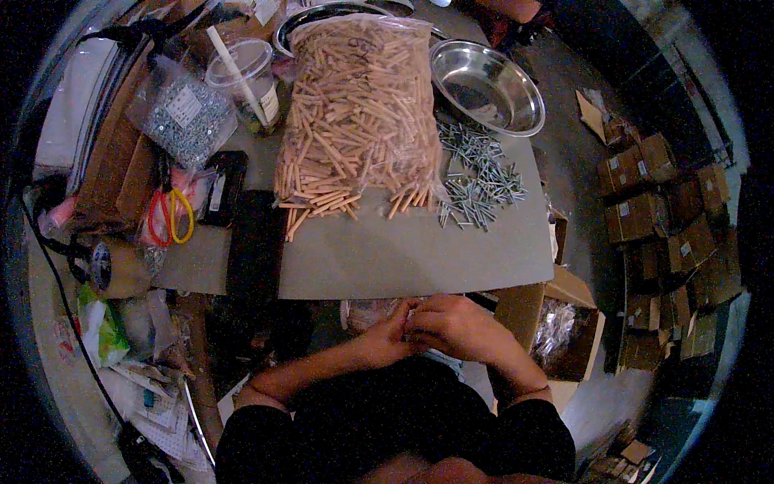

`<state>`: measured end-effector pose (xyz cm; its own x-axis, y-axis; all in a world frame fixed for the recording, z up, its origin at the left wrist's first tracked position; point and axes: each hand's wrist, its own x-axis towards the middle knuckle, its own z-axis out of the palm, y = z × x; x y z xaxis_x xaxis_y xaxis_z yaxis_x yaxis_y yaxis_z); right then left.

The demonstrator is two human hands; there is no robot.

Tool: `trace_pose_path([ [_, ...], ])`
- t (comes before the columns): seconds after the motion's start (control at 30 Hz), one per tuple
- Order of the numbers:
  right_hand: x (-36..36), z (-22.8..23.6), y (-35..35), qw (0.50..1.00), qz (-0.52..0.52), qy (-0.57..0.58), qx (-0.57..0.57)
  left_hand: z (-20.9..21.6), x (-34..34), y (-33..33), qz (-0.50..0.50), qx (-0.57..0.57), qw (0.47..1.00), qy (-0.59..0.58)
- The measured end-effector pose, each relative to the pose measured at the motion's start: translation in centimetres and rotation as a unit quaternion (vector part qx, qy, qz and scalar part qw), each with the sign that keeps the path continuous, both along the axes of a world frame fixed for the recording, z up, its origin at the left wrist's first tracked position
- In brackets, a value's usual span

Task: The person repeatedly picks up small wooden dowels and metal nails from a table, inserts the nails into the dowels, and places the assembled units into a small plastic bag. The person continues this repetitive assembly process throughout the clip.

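Covering grey tabletop [419, 250]: dowels [355, 113]; screws [476, 173].

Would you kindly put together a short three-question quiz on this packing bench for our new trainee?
1. True or false: the steel bowl lies to the left of the bag of wooden dowels.
2. What lies loose on the grey board just right of the dowels: A) metal screws, B) coins, C) washers?
3. Where are the left hand and right hand?

Key
1. False; it is on the right.
2. A.
3. Pressed together below the board's near edge; whatever they hold is hidden.
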<state>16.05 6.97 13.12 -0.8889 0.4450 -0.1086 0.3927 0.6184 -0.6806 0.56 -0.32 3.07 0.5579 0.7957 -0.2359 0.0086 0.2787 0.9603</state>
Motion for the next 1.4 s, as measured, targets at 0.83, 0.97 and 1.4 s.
trace_pose_path([
  [0.83,-0.5,-0.4,1.8,0.996,0.045,0.020,-0.078,1.7,-1.0,0.4,0.024,-0.122,0.979,-0.164],
  [0.97,-0.8,1.4,1.5,0.997,0.000,0.043,-0.061,4.1,-2.4,1.8,0.028,-0.070,0.989,-0.125],
  [1.4,0.1,-6.2,6.0,0.916,-0.327,0.094,0.213,3.7,-10.6,7.9,0.089,-0.010,0.995,-0.046],
])
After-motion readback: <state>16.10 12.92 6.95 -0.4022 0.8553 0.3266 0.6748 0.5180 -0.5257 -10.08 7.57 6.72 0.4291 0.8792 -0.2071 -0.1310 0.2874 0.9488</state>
